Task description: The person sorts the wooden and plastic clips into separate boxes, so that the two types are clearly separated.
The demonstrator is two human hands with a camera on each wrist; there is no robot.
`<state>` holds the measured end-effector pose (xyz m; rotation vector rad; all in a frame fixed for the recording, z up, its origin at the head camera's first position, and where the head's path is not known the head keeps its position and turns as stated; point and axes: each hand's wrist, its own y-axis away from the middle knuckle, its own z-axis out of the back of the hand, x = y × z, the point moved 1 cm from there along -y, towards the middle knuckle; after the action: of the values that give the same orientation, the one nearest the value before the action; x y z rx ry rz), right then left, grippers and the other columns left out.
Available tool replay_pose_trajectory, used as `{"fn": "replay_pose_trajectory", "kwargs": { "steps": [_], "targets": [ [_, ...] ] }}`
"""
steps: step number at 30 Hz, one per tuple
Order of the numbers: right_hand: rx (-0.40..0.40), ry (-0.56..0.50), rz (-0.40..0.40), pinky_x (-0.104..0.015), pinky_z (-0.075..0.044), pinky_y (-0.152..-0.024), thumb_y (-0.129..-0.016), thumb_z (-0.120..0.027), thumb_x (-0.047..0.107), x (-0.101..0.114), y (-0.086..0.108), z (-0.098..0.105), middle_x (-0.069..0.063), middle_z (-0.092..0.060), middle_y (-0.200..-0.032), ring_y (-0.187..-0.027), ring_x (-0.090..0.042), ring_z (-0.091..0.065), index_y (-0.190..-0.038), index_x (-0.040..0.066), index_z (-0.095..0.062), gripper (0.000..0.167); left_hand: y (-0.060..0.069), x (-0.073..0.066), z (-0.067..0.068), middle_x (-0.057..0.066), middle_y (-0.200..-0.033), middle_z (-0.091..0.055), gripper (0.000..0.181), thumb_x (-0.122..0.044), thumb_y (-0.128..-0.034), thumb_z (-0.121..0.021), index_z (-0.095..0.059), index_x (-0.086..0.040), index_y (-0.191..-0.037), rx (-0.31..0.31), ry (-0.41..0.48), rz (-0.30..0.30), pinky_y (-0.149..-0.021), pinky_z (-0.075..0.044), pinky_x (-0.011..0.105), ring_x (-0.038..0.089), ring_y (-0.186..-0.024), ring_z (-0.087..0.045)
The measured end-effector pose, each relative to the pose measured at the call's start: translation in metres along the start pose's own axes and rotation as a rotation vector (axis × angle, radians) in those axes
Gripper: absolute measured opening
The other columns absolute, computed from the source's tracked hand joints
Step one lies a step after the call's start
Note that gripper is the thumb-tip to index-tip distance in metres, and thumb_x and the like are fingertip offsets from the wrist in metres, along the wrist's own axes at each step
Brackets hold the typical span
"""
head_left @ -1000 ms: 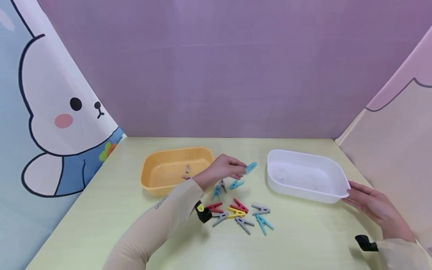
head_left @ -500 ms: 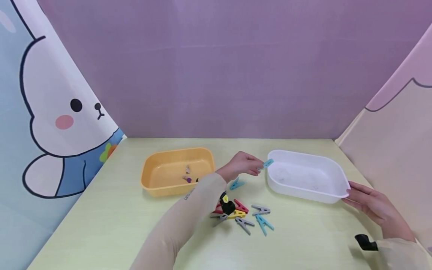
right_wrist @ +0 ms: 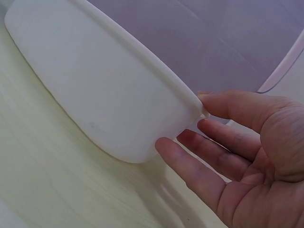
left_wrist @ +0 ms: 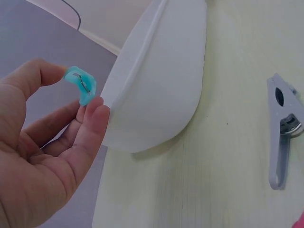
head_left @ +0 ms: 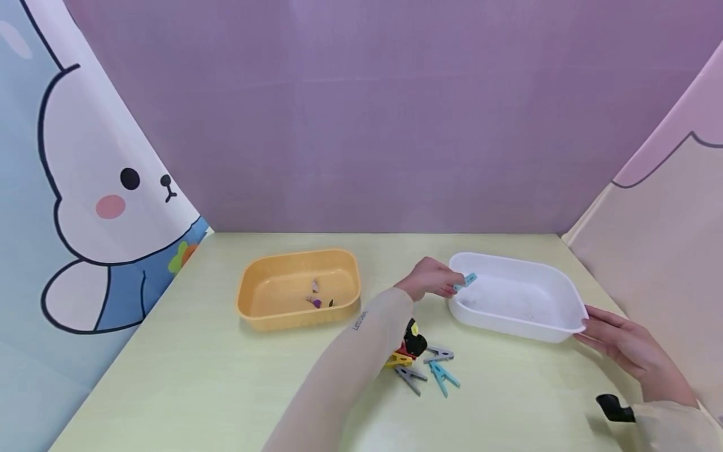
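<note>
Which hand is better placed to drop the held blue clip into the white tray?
Probably the left hand: it pinches the clip at the left end of the tray. The right hand holds no clip; it grips the tray's opposite end.

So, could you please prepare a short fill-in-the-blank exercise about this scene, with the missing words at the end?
1. The left hand pinches a blue clothespin near the ____ basin.
2. In the head view, the orange basin stands to the ____ of the basin that the right hand touches.
3. The head view shows ____ grey clothespins on the table.

Missing words: white; left; two
</note>
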<state>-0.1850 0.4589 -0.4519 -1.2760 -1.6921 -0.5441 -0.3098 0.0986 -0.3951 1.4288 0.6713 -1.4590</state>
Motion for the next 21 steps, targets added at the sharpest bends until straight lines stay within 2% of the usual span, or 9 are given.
{"fn": "replay_pose_trajectory", "kwargs": {
  "steps": [5,8,12,18,21],
  "targets": [
    [-0.002,0.004,-0.007,-0.036,-0.056,-0.091,-0.099,-0.028,-0.021,0.001,0.000,-0.001,-0.014,-0.069,-0.118,-0.107,-0.028,-0.068,-0.123,0.001,-0.068,0.052,-0.003,-0.005,-0.008,0.006,-0.074,-0.070,0.015,-0.014,-0.0845,-0.079,-0.073,0.000,-0.081,-0.081,-0.038,0.061,-0.062,-0.060,0.025,0.015,-0.062,-0.066],
    [-0.008,0.008,-0.012,-0.036,-0.056,-0.091,-0.099,-0.028,-0.020,0.002,0.000,-0.001,-0.014,-0.069,-0.118,-0.106,-0.028,-0.068,-0.123,0.002,-0.068,0.051,-0.004,-0.009,-0.011,0.007,-0.071,-0.069,0.018,-0.016,-0.0840,-0.080,-0.073,0.001,-0.080,-0.116,-0.051,0.099,-0.065,-0.061,0.029,0.015,-0.057,-0.064],
    [-0.009,0.009,-0.014,-0.036,-0.056,-0.091,-0.100,-0.027,-0.020,0.001,0.000,0.000,-0.015,-0.069,-0.117,-0.106,-0.028,-0.068,-0.123,0.001,-0.068,0.051,-0.004,-0.012,-0.013,0.008,-0.065,-0.068,0.021,-0.017,-0.0832,-0.082,-0.070,-0.001,-0.075,-0.140,-0.077,0.132,-0.070,-0.062,0.032,0.014,-0.051,-0.061],
    [-0.001,-0.007,-0.014,-0.036,-0.056,-0.091,-0.099,-0.028,-0.020,0.001,-0.001,0.000,-0.015,-0.069,-0.118,-0.106,-0.029,-0.068,-0.123,0.000,-0.068,0.051,-0.001,-0.015,-0.014,0.008,-0.063,-0.067,0.020,-0.009,-0.0828,-0.082,-0.065,-0.002,-0.074,-0.152,-0.038,0.143,-0.055,-0.059,0.024,0.013,-0.050,-0.059],
    [0.007,-0.016,-0.009,-0.037,-0.055,-0.092,-0.099,-0.027,-0.020,0.000,-0.001,0.000,-0.016,-0.069,-0.119,-0.107,-0.029,-0.068,-0.123,0.000,-0.067,0.051,0.001,-0.015,-0.013,0.010,-0.065,-0.068,0.019,-0.006,-0.0833,-0.080,-0.064,-0.001,-0.075,-0.147,-0.008,0.130,-0.053,-0.058,0.024,0.014,-0.052,-0.060]
  ]
}}
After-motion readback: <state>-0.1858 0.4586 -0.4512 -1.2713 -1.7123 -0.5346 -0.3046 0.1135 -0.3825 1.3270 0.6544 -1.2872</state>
